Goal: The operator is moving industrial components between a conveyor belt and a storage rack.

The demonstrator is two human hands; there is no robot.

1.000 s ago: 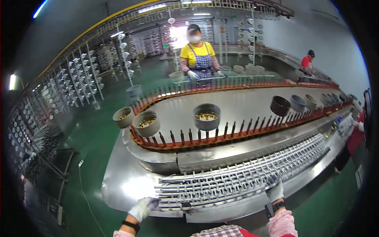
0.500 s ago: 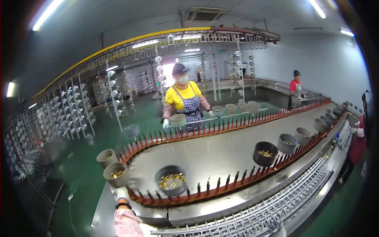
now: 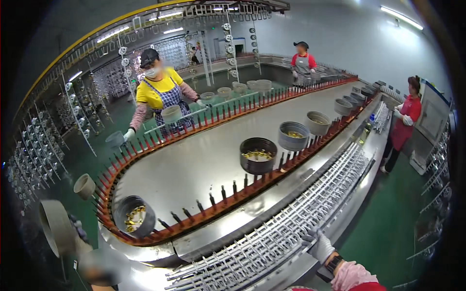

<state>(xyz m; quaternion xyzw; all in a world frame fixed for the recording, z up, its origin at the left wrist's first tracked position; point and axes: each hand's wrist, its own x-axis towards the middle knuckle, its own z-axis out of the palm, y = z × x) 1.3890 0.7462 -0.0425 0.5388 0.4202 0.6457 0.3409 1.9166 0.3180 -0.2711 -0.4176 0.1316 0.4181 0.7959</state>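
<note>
At the lower left, my left hand (image 3: pixel 80 234), gloved and partly blurred, is closed at the side of a grey round tub (image 3: pixel 54 228). That tub is tipped so its rim faces left, and its inside cannot be made out. My right hand (image 3: pixel 321 248), in a light glove with dark fingertips, has its fingers apart at the near edge of the stacked metal racks (image 3: pixel 262 223). The fingertips seem to touch the racks. A dark grey tub (image 3: pixel 150 218) with gold-coloured pieces stands at the near left bend of the spindle track (image 3: pixel 160 237).
More tubs, including a black one (image 3: pixel 258 167) and a grey one (image 3: pixel 292 143), stand along the track's near side. A co-worker in yellow (image 3: pixel 167 92) reaches to a tub (image 3: pixel 114 139) across the track. Two people in red stand farther right. A bottle (image 3: pixel 365 133) stands beyond the racks.
The view has swung right. My left hand and its tub have moved off the track's end, and the tub has tipped. My right hand shows more fully beside the racks.
</note>
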